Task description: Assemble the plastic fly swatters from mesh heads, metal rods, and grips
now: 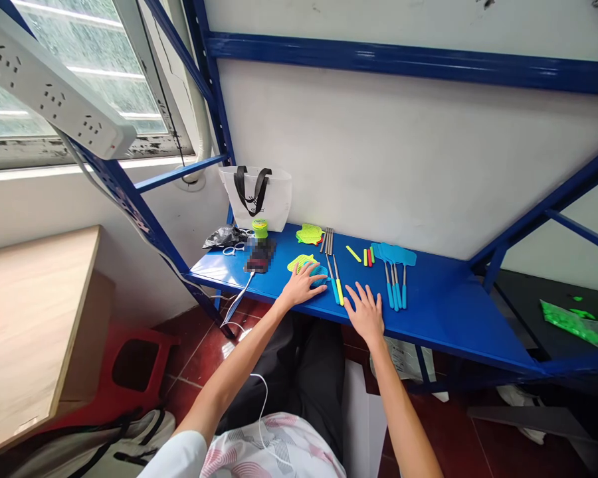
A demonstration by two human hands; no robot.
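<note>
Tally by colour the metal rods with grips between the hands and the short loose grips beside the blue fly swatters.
Slim blue-gripped metal rod: 1
Slim yellow-gripped metal rod: 1
Short yellow grips: 2
Short red grip: 1
Short green grip: 1
Total: 6

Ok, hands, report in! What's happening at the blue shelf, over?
Left hand spread over blue mesh piece. Right hand open beside yellow handle. Blue swatters lie to its right. White bag farther back.
</note>
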